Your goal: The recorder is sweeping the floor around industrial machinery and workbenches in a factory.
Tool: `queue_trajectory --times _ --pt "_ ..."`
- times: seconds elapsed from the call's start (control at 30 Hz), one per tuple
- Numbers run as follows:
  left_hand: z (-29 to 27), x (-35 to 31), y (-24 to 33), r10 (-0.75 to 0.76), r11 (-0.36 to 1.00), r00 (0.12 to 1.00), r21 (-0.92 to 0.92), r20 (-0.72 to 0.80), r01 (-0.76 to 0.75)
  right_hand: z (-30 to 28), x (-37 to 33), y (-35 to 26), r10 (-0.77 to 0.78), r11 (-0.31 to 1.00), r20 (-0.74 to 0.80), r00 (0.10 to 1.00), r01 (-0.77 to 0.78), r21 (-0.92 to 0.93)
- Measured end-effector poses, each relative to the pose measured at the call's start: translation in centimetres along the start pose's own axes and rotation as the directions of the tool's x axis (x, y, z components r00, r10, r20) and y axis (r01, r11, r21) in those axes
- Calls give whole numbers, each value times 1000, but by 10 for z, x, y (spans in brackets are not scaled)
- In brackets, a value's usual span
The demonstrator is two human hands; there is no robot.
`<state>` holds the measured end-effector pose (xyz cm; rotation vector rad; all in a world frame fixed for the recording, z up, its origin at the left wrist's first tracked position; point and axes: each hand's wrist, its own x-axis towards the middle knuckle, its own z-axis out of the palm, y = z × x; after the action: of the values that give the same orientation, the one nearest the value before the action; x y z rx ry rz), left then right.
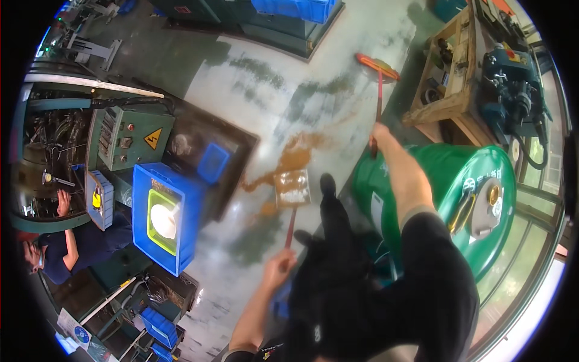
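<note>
My left hand (278,268) is closed round the red handle of a dustpan (292,189), whose pale, see-through-looking pan rests on the floor in front of my feet. My right hand (379,138) grips the red stick of a broom (379,66), held out ahead. The broom's red and orange head is low over the floor at the far right, apart from the dustpan; whether it touches the floor I cannot tell. A patch of brown, sawdust-like material (295,154) lies just beyond the pan, with thinner streaks trailing off to the left and right.
Close at my right stands a green drum (434,181), with a wooden workbench (446,72) beyond it. A blue crate (166,217) and a machine's control box (134,139) are on the left, where another person's hand (63,203) reaches up. A green machine base (265,27) is ahead.
</note>
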<state>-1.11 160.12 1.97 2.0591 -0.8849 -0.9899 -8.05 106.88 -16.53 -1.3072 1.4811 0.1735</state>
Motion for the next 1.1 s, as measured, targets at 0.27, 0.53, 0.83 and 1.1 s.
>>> queue_trajectory --times 0.27,0.53,0.83,1.1 --pt "-27 -17 17 -40 997 999 -70 -30 38 166 -278 86 485 829 76 871 -486 276" --pt "-34 -31 1 69 997 997 -28 -35 -70 139 -311 54 251 824 118 961 -276 495" --pt "-24 -7 32 -164 985 985 -69 -57 160 66 -55 22 -137 988 -581 802 152 -23" --pt "-11 21 30 -184 977 983 -103 17 185 -48 74 -83 8 981 -163 987 23 191"
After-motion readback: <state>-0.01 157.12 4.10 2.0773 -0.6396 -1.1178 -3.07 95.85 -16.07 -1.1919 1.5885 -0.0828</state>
